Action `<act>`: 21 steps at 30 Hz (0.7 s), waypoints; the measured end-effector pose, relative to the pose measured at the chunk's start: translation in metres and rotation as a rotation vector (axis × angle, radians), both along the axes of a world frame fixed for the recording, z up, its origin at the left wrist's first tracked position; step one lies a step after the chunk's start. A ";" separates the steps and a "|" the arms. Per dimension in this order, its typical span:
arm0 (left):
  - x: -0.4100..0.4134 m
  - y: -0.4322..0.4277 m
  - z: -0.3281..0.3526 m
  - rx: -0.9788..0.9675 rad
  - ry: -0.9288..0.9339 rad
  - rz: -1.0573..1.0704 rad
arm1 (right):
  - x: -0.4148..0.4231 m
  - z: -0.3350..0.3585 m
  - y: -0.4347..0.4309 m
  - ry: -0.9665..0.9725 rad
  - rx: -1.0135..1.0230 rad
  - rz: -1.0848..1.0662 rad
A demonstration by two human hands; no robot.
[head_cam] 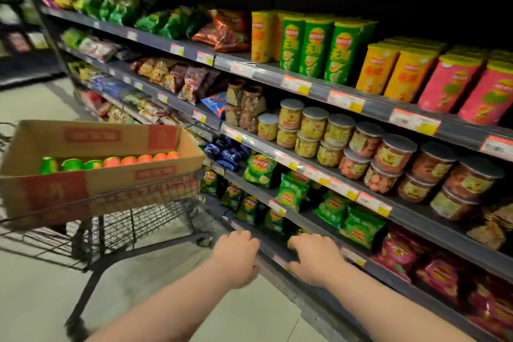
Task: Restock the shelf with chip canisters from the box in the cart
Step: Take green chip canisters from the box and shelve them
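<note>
Left hand [238,258], right hand [316,257], arms extended forward, palms down, empty

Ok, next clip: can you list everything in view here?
Cart: one, black wire, left.
Cardboard box: one, brown with red print, in the cart.
Box canisters: about eight, green and orange, inside the box.
Shelving: one unit, dark, right.
Shelf canisters: many, yellow, green, orange, pink, upper tier.
Jars: many, grey-lidded, middle tier.
Chip bags: many, mostly green, lower tier.
Left hand: one, bare, low by the shelving.
Right hand: one, bare, beside it.
</note>
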State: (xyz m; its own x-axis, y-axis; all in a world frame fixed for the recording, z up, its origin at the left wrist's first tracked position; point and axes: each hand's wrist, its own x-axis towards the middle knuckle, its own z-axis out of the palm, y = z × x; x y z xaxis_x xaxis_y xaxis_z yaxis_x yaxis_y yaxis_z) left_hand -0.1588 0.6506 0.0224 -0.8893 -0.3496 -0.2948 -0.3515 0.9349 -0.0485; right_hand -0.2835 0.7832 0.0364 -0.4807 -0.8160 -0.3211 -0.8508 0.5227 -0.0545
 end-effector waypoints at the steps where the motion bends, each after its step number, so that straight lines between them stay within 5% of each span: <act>1: 0.012 -0.018 -0.002 0.006 -0.002 0.023 | 0.011 -0.002 -0.020 -0.008 0.000 0.022; 12: 0.129 -0.179 -0.028 0.113 -0.052 0.275 | 0.105 -0.031 -0.196 -0.096 0.097 0.147; 21: 0.136 -0.239 -0.047 0.181 -0.042 0.382 | 0.101 -0.043 -0.277 -0.133 0.154 0.240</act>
State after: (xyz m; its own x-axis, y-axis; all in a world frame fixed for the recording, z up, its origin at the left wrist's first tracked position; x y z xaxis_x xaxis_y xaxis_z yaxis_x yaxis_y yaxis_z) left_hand -0.0225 0.4116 -0.0242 -0.6915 -0.5912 -0.4150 -0.6758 0.7324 0.0827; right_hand -0.1830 0.5059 -0.0067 -0.2258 -0.8380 -0.4967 -0.9417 0.3183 -0.1090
